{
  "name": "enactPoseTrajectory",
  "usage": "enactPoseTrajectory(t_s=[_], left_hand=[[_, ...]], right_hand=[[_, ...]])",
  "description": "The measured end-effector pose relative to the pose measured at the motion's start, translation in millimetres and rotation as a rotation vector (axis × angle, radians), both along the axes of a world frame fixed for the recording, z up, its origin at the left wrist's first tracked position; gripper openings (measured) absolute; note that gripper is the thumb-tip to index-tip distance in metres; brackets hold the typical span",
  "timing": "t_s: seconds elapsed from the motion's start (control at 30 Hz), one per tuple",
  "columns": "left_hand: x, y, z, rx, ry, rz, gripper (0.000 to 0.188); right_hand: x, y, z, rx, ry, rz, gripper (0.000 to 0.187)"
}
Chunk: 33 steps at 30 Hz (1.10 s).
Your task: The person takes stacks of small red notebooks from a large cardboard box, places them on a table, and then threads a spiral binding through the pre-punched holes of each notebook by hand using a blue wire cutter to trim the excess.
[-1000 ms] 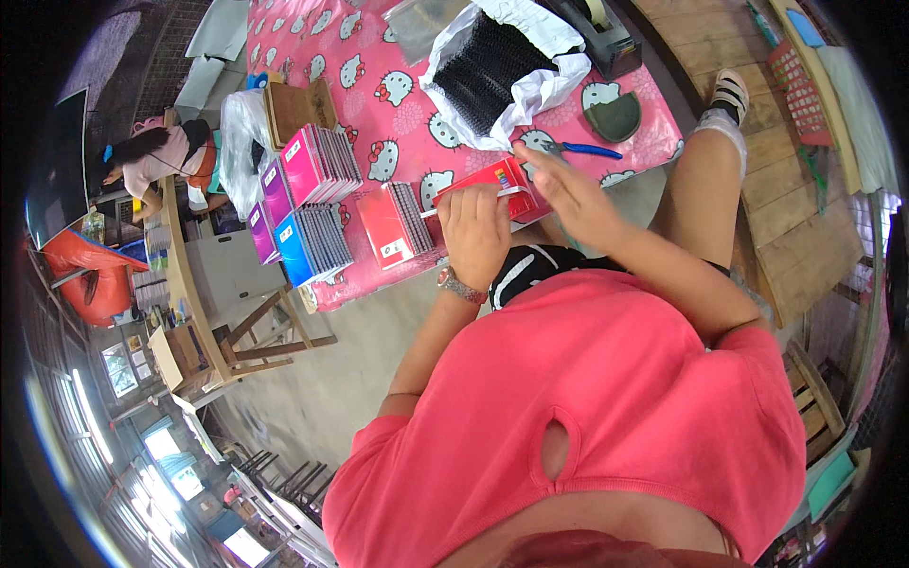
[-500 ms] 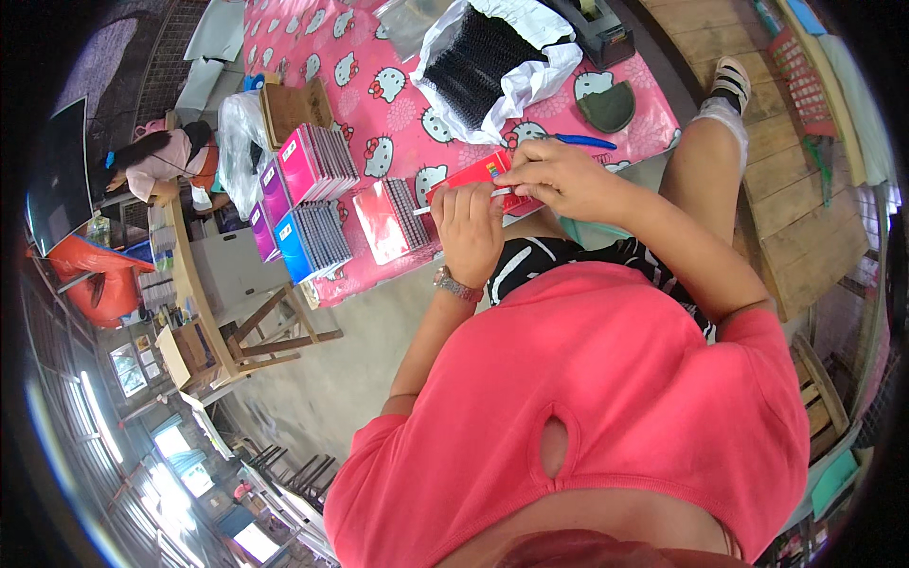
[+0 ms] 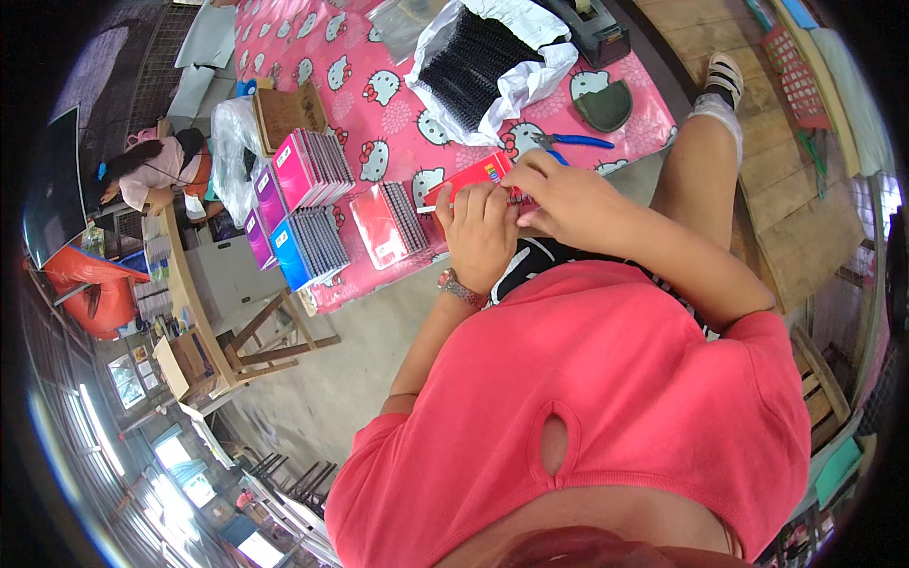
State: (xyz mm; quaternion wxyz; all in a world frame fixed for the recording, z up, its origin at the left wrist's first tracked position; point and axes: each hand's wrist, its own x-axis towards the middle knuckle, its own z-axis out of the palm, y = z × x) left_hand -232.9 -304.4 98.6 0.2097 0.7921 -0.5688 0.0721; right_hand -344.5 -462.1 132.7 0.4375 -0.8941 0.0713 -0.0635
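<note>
A red notebook (image 3: pixel 476 176) lies at the near edge of the table, its bound edge toward me. My left hand (image 3: pixel 479 235) is closed on that edge with its fingers bent over it. My right hand (image 3: pixel 576 204) is closed beside it, its fingers curled at the right end of the same edge, where a bit of dark spiral coil shows. My fingers hide most of the binding. Blue-handled pliers (image 3: pixel 578 141) lie just beyond my right hand, jaws pointing left. A stack of red spiral notebooks (image 3: pixel 383 225) sits left of my left hand.
Black spiral coils (image 3: pixel 483 71) fill a white wrapper behind the notebook. A dark green, half-round object (image 3: pixel 604 106) and a tape dispenser (image 3: pixel 595 33) sit at the right. Pink notebooks (image 3: pixel 314 170) and blue notebooks (image 3: pixel 308 248) are stacked left. Another person (image 3: pixel 166 170) is at far left.
Both hands have moved nearer to me, my right hand turning lower along the bound edge. The thin white strip seen between them no longer shows. More of the pliers is uncovered.
</note>
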Motion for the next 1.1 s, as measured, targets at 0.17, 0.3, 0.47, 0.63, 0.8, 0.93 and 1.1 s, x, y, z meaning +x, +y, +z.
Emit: enactPoseTrajectory(t_s=[0.17, 0.3, 0.47, 0.63, 0.8, 0.93, 1.1], left_hand=[[1, 3, -3, -0.055, 0.017, -0.023, 0.028], [2, 2, -2, -0.053, 0.015, -0.029, 0.027], [1, 0, 5, -0.017, 0.02, -0.034, 0.024], [2, 5, 3, 0.005, 0.022, -0.001, 0.022], [-2, 5, 0, -0.03, 0.067, 0.049, 0.022], [4, -2, -9, -0.099, 0.109, 0.062, 0.019], [5, 1, -6, -0.037, 0.1, 0.04, 0.019]], right_hand=[[11, -14, -4, 0.192, 0.084, -0.165, 0.028], [13, -77, -58, -0.324, 0.111, -0.436, 0.039], [12, -99, -85, -0.697, 0.324, -0.464, 0.053], [31, -75, -39, -0.286, 0.105, -0.251, 0.048], [45, -67, -36, 0.258, 0.055, 0.109, 0.049], [36, -82, -49, 0.056, -0.098, 0.062, 0.048], [28, -80, -37, 0.863, 0.215, 0.259, 0.051]])
